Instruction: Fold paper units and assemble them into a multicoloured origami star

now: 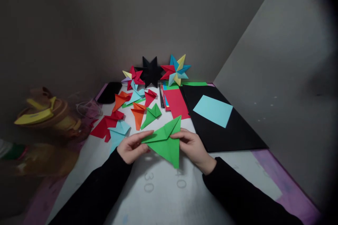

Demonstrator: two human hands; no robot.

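Observation:
A folded green paper piece is held up over the white table sheet, its long point hanging down. My left hand pinches its left corner between thumb and fingers. On the other side my right hand grips the right edge, the index finger lying across the front near the fold. Just beyond lie several folded paper pieces: a smaller green one, an orange one, a light blue one beside my left hand and a red one.
Three paper stars lean at the wall: black, multicoloured and mostly red. A light blue sheet rests on a black board to the right. Red paper, a dark phone-like object and a blurred pot stand around.

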